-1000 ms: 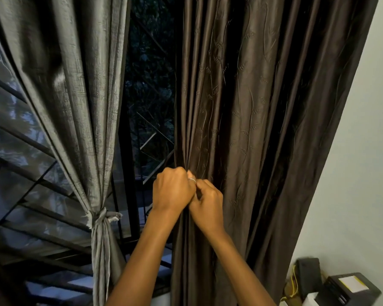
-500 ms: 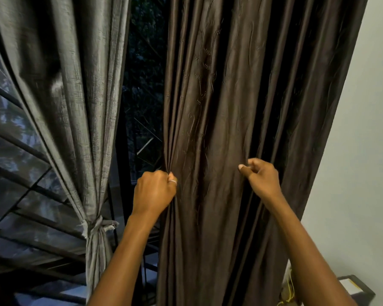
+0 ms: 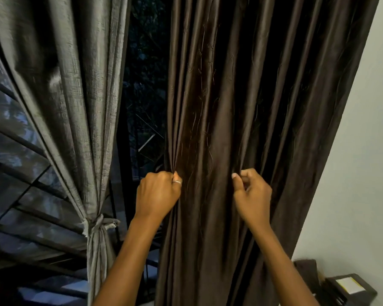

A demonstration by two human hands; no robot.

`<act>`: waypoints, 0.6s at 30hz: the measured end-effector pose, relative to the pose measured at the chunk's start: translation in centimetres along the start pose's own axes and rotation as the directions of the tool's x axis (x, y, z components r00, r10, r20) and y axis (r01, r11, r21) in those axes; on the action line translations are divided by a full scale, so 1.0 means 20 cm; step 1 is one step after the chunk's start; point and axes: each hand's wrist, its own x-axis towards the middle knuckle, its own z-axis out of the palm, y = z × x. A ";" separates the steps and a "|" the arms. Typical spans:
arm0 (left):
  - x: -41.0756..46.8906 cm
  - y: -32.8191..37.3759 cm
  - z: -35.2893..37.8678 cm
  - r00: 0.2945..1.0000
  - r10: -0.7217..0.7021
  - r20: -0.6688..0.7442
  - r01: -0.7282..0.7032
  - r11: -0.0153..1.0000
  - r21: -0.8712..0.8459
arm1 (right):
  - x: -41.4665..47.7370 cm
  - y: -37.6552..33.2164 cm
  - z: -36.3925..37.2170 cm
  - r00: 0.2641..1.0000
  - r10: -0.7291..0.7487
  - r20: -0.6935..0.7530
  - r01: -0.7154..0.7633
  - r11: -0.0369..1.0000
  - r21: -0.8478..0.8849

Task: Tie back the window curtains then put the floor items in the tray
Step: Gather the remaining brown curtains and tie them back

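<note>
Person stands right at the window, both arms raised. The dark brown, glossy pleated curtain (image 3: 241, 107) hangs loose on the right side, btw the dark window glass (image 3: 145, 85) and the plain white wall (image 3: 352, 173). Left hand (image 3: 157, 193) is fisted round the brown curtain's inner edge, bunching several folds together; a thin silver ring (image 3: 177, 182) shows on one finger. Right hand (image 3: 251, 195) is further along the same curtain, fingers curled in, thumb and forefinger pinching a fold. The hands are apart, w/ a flat stretch of brown fabric btw them, both at abt the same height.

On the left, the grey, coarse-woven curtain (image 3: 75, 96) is gathered in and tied w/ a strip of matching grey fabric (image 3: 97, 226), knotted low down, its ends sticking out. Slanted bars and dim trees show thru the gap btw the two curtains. Bottom right corner: a black box w/ a pale yellow label (image 3: 349, 288), close by the wall.
</note>
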 end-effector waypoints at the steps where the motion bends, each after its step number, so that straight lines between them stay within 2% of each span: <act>1: -0.01 0.02 0.01 1.000 0.008 0.004 -0.008 1.000 0.000 | -0.03 -0.03 0.02 1.000 -0.004 0.015 0.004 0.999 0.038; 7: -0.05 0.13 0.09 0.996 0.091 0.016 -0.090 0.993 -0.079 | -0.15 -0.21 0.21 0.992 -0.003 0.129 -0.023 0.980 0.200; 11: -0.04 0.07 0.11 0.997 0.076 0.015 -0.073 0.982 -0.173 | -0.16 -0.24 0.25 0.985 0.019 0.171 -0.067 0.958 0.280; 15: -0.04 0.03 0.12 0.996 0.083 0.035 -0.070 0.961 -0.268 | -0.17 -0.24 0.28 0.977 0.031 0.211 -0.093 0.952 0.290; 18: -0.04 0.03 0.12 0.994 0.094 0.062 -0.072 0.954 -0.290 | -0.21 -0.23 0.29 0.985 -0.004 0.175 -0.038 0.971 0.235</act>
